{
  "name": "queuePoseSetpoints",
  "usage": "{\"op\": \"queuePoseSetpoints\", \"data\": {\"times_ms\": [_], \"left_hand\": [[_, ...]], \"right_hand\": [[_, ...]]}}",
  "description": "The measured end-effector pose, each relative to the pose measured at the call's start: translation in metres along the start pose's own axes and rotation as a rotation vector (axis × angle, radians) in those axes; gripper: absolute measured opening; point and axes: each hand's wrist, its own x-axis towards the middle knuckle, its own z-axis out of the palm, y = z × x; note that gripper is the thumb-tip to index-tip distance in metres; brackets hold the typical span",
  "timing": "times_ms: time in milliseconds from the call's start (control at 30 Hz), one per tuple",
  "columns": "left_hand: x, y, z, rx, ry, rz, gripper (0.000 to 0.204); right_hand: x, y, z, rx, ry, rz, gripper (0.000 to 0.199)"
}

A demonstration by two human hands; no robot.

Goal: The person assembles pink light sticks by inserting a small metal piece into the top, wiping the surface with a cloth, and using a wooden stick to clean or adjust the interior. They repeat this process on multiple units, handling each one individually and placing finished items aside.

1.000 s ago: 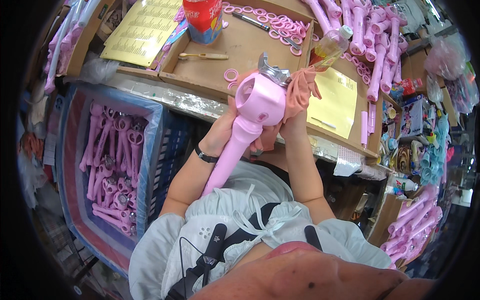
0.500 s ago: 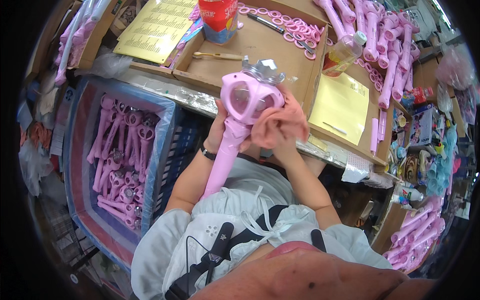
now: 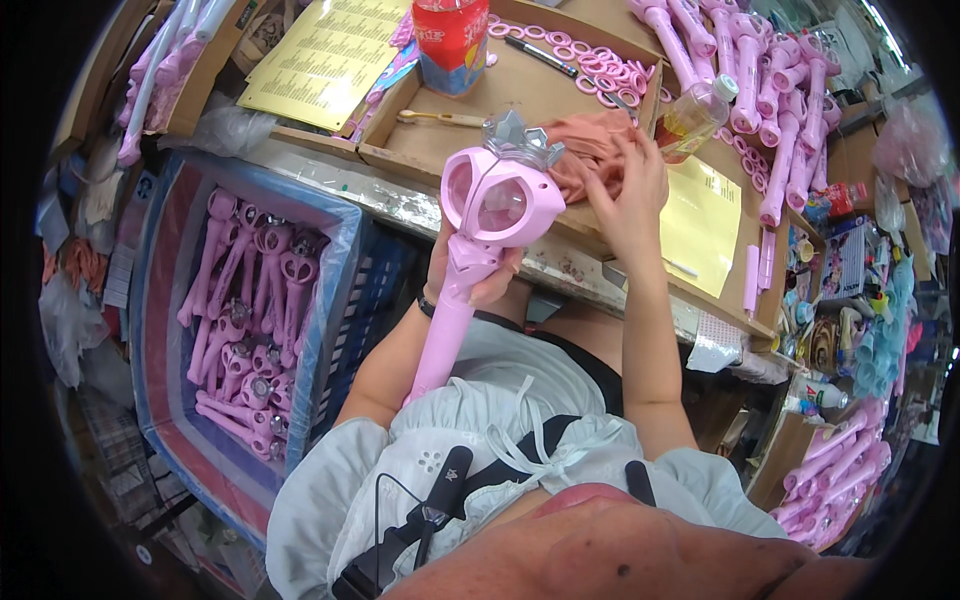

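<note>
While the left hand (image 3: 491, 284) holds the neck of a pink plastic wand with a silver crown (image 3: 468, 262) at the centre of the frame, the right hand (image 3: 634, 200) rests against a crumpled salmon-coloured cloth (image 3: 583, 150), fingers half spread; whether they pinch it, I cannot tell. The wand's long axis climbs from the lower left, by the lap, to the crown, which points toward the top of the frame; its head lies left of the right hand, with the cloth between, just beside the crown. The left hand is clearly the nearer to the shaft. Close on the right hand's far side, a clear plastic bottle with a white cap (image 3: 692, 118) crowds the upper right. A shallow brown cardboard tray (image 3: 540, 95) spreads behind, and a blue-rimmed basket (image 3: 343, 225) of similar wands fills the left.
</note>
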Motion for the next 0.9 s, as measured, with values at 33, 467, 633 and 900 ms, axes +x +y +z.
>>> {"op": "queuePoseSetpoints", "data": {"times_ms": [33,467,633,900], "left_hand": [[0.001,0.001,-0.001,-0.004,-0.051,-0.031,0.09],[-0.007,0.002,0.008,0.477,0.568,0.02,0.088],[0.009,0.01,0.009,0.233,0.34,-0.102,0.082],[0.022,0.008,0.012,0.066,0.362,-0.136,0.071]], "right_hand": [[-0.01,-0.001,0.002,0.0,0.017,-0.022,0.043],[-0.114,0.012,-0.062,-0.1,-0.029,-0.046,0.022],[-0.15,0.033,-0.07,-0.329,-0.183,-0.103,0.042],[-0.136,0.044,-0.083,0.073,-0.107,-0.195,0.026]]}}
